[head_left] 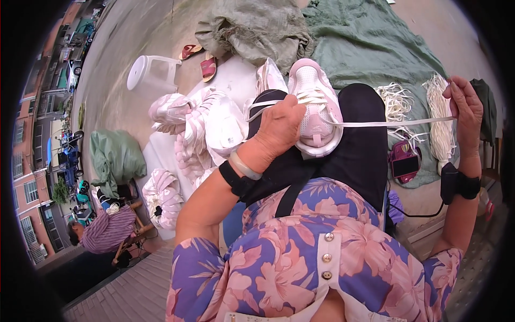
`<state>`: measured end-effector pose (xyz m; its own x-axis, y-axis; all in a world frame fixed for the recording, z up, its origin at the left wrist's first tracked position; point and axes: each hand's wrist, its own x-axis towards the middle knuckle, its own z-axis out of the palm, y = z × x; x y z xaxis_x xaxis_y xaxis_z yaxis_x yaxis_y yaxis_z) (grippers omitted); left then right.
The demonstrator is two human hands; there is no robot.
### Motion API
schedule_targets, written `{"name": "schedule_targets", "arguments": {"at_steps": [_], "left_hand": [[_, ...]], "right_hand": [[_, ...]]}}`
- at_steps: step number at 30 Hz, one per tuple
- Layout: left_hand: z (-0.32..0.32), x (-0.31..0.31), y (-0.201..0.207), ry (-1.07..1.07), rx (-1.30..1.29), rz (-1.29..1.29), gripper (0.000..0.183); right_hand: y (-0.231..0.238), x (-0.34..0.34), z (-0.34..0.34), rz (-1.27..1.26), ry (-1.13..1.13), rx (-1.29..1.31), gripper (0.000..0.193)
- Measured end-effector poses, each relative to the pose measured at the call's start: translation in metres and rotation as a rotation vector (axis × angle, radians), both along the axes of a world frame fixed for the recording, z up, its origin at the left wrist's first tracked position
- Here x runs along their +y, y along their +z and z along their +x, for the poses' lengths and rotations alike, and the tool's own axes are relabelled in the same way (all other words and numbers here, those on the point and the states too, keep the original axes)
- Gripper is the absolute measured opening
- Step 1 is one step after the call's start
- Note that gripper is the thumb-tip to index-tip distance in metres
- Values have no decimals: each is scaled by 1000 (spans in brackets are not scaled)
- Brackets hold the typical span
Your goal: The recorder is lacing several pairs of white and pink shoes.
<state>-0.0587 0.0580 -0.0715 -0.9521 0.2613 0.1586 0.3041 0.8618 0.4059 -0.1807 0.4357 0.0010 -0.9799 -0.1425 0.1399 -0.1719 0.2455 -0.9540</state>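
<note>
A white and pink sneaker (313, 115) rests on my lap between my black-trousered thighs, its toe pointing away from me. White lacing crosses its upper part. My left hand (279, 122) is closed against the shoe's left side, and a loop of lace (256, 111) shows beside its fingers. From the shoe's right side a flat white shoelace (397, 124) runs taut to the right. My right hand (465, 104), raised far out to the right, has its fingers closed on that lace near its end.
Several pink and white sneakers (188, 121) lie heaped at left on a pale sheet. Bundles of white laces (441, 123) and a purple pouch (404, 160) sit at right on green cloth (365, 45). A white stool (153, 74) stands farther off. Another person (110, 228) sits at lower left.
</note>
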Motion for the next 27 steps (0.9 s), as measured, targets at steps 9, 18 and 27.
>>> {"name": "schedule_targets", "arguments": {"at_steps": [9, 18, 27], "left_hand": [[2, 9, -8, 113, 139, 11, 11], [5, 15, -32, 184, 29, 297, 10], [-4, 10, -46, 221, -198, 687, 12]], "right_hand": [[-51, 66, -29, 125, -263, 91, 28], [-55, -130, 64, 116, 291, 143, 15], [-88, -192, 69, 432, 402, 450, 18]]}}
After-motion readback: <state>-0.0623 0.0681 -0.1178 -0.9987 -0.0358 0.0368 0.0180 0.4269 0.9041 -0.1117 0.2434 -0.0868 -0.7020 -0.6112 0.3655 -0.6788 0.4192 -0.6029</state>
